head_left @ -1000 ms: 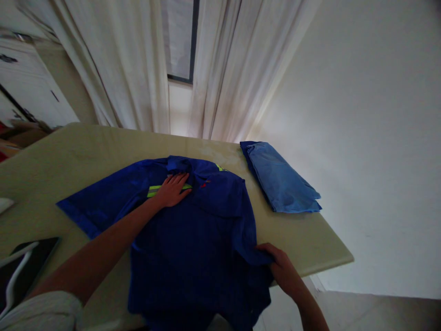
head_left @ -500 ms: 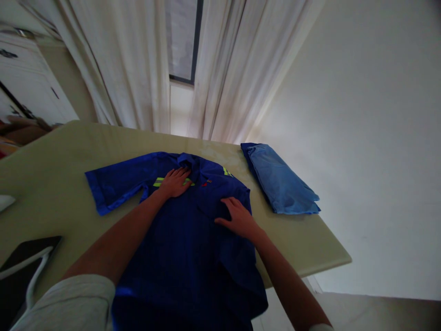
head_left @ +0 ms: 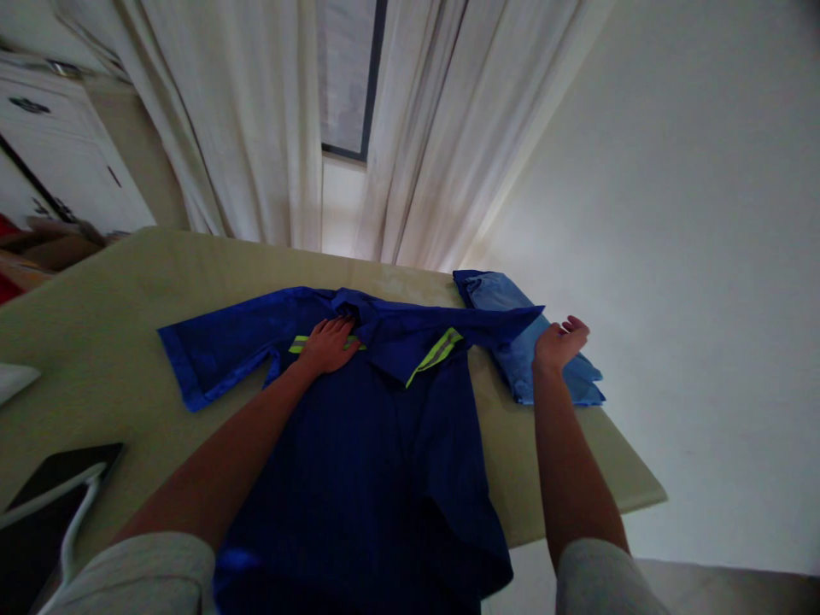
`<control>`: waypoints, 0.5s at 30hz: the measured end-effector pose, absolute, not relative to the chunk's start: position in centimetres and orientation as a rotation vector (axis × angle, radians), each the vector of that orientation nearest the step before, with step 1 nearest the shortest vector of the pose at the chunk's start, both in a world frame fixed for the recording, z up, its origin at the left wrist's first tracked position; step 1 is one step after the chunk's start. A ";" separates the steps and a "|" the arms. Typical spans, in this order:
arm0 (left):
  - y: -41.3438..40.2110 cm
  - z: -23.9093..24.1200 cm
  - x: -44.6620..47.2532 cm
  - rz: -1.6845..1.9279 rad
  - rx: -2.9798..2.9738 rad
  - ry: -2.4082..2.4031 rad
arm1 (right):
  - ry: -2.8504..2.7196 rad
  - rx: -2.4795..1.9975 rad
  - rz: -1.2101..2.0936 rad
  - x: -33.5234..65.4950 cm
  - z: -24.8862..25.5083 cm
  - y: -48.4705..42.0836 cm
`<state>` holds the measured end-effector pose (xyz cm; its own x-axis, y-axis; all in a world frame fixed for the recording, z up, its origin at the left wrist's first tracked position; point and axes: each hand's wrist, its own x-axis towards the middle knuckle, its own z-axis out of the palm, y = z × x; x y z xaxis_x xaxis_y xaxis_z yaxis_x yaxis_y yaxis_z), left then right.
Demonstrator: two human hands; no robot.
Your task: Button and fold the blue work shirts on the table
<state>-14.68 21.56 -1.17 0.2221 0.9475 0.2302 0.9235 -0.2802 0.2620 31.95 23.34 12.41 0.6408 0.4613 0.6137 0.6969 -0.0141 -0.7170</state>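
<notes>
A dark blue work shirt (head_left: 359, 444) with yellow-green reflective strips lies spread on the table, its collar at the far side. Flat on its chest, beside the collar, my left hand (head_left: 328, 346) rests with the fingers stretched out. One sleeve (head_left: 218, 342) extends to the left. The other sleeve (head_left: 493, 323) stretches to the right, its pointed end over the folded blue garment. Just right of that end is my right hand (head_left: 560, 343), raised with its fingers loosely curled and apart; I see no cloth in it.
A folded lighter-blue garment (head_left: 522, 363) lies at the table's right edge, by the white wall (head_left: 705, 299). At left are a black flat device (head_left: 57, 487) with a white cable (head_left: 70, 530) and a white object (head_left: 16, 380). Curtains (head_left: 249, 128) hang behind the table (head_left: 160, 265).
My right hand has moved from the shirt's chest out to the right. The right sleeve now stretches outward, and a reflective strip shows on the folded-over chest. My left hand has stayed put.
</notes>
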 end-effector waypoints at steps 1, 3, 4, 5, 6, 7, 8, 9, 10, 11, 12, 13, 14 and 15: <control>21.6 -1.1 -14.7 0.538 2.401 1.836 | -0.961 -1.583 -0.257 31.0 12.1 23.1; 21.5 -1.1 -14.6 0.540 2.403 1.832 | -1.222 -1.433 -0.163 27.3 10.7 21.8; 21.5 -1.1 -14.6 0.539 2.406 1.833 | -1.444 -1.378 -0.057 25.0 9.7 20.9; 21.5 -1.1 -14.6 0.534 2.410 1.837 | -1.730 -1.323 0.067 22.6 8.8 20.1; 21.5 -1.1 -14.7 0.526 2.415 1.843 | -2.029 -1.251 0.151 20.2 7.9 19.3; 21.4 -1.0 -14.7 0.514 2.419 1.850 | -2.320 -1.186 0.187 18.2 7.2 18.8; 21.4 -1.0 -14.7 0.501 2.421 1.856 | -2.561 -1.151 0.188 16.4 6.6 18.5; 21.3 -0.9 -14.7 0.490 2.421 1.860 | -2.747 -1.156 0.168 15.0 6.4 18.5; 21.3 -0.9 -14.7 0.484 2.419 1.864 | -2.887 -1.182 0.147 13.9 6.4 18.8; 21.2 -0.8 -14.7 0.481 2.418 1.866 | -2.979 -1.217 0.145 13.2 6.8 19.5; 21.2 -0.7 -14.7 0.479 2.417 1.869 | -3.029 -1.244 0.177 12.8 7.6 20.6; 21.2 -0.7 -14.7 0.477 2.416 1.871 | -3.022 -1.261 0.233 12.7 8.7 22.1; 21.2 -0.6 -14.7 0.472 2.418 1.872 | -2.952 -1.269 0.290 12.9 10.2 23.8; 21.2 -0.6 -14.7 0.466 2.419 1.873 | -2.813 -1.293 0.338 13.5 11.9 25.7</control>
<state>-14.66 21.16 -0.59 0.2223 0.9528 0.2069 0.9387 -0.2665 0.2188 13.46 25.66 11.92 -0.6551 0.7527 -0.0651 0.7468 0.6320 -0.2072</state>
